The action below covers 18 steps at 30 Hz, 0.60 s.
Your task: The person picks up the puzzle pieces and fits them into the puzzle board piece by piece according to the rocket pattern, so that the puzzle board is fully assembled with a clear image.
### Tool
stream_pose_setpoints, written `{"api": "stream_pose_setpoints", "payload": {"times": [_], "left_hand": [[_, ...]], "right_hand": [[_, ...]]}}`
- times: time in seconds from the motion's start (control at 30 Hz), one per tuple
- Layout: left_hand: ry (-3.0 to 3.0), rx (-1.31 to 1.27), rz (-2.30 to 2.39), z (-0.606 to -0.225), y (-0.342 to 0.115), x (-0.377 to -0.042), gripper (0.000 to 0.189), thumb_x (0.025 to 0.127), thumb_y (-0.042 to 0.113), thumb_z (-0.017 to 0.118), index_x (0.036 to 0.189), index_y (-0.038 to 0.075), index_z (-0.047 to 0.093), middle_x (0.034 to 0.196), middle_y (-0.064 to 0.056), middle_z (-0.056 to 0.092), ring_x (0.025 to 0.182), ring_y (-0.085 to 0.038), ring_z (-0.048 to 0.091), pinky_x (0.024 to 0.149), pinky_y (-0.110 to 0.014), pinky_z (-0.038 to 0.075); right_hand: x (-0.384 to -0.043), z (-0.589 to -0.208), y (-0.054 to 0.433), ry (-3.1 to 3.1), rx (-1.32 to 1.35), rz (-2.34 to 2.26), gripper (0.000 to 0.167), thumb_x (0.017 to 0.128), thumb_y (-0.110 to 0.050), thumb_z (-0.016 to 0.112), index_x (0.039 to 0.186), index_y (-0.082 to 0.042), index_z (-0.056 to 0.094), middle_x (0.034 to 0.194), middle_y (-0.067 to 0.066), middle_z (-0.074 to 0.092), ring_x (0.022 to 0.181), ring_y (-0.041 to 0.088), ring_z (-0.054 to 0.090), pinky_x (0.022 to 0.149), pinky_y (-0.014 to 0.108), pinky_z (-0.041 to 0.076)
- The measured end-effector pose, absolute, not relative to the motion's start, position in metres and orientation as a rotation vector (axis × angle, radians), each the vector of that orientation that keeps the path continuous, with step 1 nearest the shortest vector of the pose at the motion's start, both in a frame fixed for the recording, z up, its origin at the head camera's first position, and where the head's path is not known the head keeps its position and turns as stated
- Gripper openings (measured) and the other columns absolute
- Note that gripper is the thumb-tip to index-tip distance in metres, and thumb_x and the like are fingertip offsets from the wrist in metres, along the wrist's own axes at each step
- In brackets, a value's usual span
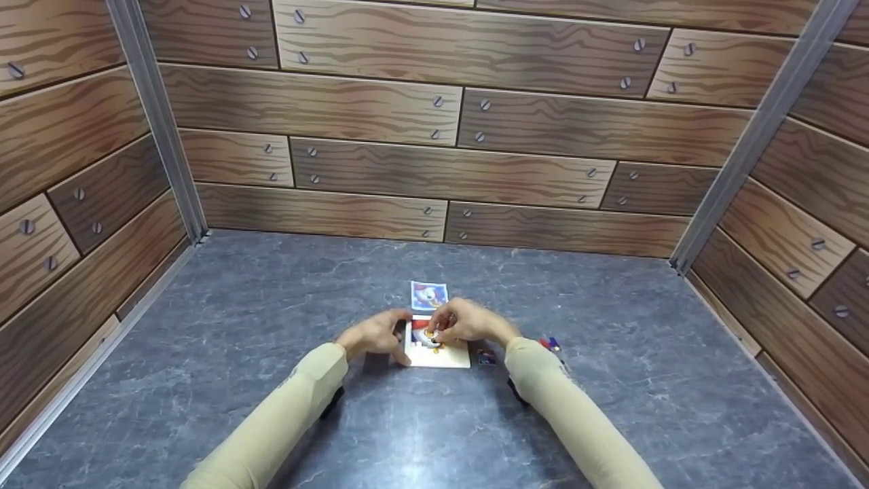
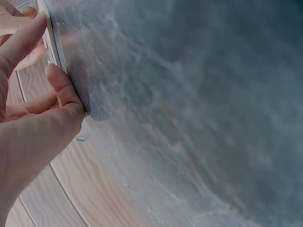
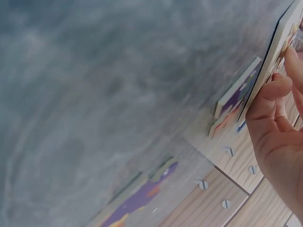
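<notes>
A cream puzzle board (image 1: pixel 453 357) lies flat on the table, its picture of a white cartoon figure with red partly filled in. My left hand (image 1: pixel 375 333) holds it along the left side, index finger at the far corner and thumb at the near one. In the left wrist view, those fingertips (image 2: pixel 57 78) bear on the board's edge. Over the picture, my right hand (image 1: pixel 465 320) has thumb and fingers bent together, pinching a small puzzle piece at the surface. That piece is mostly hidden behind the fingers. In the right wrist view, my right hand (image 3: pixel 277 123) leans over the board's edge.
Just beyond the board lies a blue picture card (image 1: pixel 429 296) with a similar white figure. Loose puzzle pieces (image 1: pixel 487 357) sit right of the board, and more colourful pieces (image 1: pixel 551 344) lie beyond the right wrist. Wood-patterned walls (image 1: pixel 434 163) enclose the grey table (image 1: pixel 285 285).
</notes>
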<state>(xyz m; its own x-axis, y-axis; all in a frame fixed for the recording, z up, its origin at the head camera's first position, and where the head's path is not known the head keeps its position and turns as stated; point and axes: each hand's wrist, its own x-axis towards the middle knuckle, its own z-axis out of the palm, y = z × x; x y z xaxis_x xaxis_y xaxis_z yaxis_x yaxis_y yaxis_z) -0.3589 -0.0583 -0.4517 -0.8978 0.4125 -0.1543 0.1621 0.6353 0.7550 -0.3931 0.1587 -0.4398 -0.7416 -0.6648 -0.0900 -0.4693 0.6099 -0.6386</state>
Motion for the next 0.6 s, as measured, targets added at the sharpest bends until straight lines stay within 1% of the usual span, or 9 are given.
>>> {"api": "stream_pose_setpoints", "payload": {"times": [0.13,0.3,0.5,0.6], "left_hand": [[2.544,0.466,1.128,-0.4519,-0.0581,-0.3596,0.081,0.065,0.003,0.087,0.137,0.001,0.049,0.108,-0.005,0.058,0.100,-0.018,0.049,0.101,-0.038,0.041],[2.551,0.469,1.121,-0.4527,-0.0586,-0.3604,0.080,0.065,0.003,0.087,0.136,0.002,0.050,0.108,-0.005,0.058,0.100,-0.018,0.049,0.100,-0.037,0.041],[2.545,0.477,1.134,-0.4523,-0.0585,-0.3602,0.079,0.064,0.003,0.087,0.135,0.002,0.051,0.107,-0.006,0.058,0.101,-0.019,0.050,0.101,-0.039,0.041],[2.538,0.478,1.147,-0.4523,-0.0584,-0.3604,0.079,0.064,0.002,0.087,0.135,0.002,0.051,0.110,-0.007,0.059,0.104,-0.020,0.051,0.104,-0.041,0.040]], "right_hand": [[-0.3929,-0.4390,0.1591,2.479,-0.943,-0.868,0.023,0.080,-0.003,0.077,0.102,0.001,0.071,0.087,0.012,0.067,0.074,0.009,0.053,0.065,0.018,0.043],[-0.3932,-0.4394,0.1577,2.459,-0.991,-0.834,0.033,0.075,-0.006,0.083,0.104,0.001,0.070,0.090,0.015,0.064,0.077,0.010,0.052,0.067,0.018,0.043],[-0.3935,-0.4398,0.1570,2.482,-0.958,-0.820,0.032,0.075,-0.005,0.082,0.105,-0.001,0.070,0.090,0.016,0.064,0.075,0.009,0.050,0.066,0.018,0.042],[-0.3941,-0.4408,0.1576,2.497,-0.951,-0.809,0.032,0.075,-0.005,0.082,0.105,-0.001,0.071,0.088,0.013,0.063,0.073,0.008,0.050,0.064,0.018,0.041]]}}
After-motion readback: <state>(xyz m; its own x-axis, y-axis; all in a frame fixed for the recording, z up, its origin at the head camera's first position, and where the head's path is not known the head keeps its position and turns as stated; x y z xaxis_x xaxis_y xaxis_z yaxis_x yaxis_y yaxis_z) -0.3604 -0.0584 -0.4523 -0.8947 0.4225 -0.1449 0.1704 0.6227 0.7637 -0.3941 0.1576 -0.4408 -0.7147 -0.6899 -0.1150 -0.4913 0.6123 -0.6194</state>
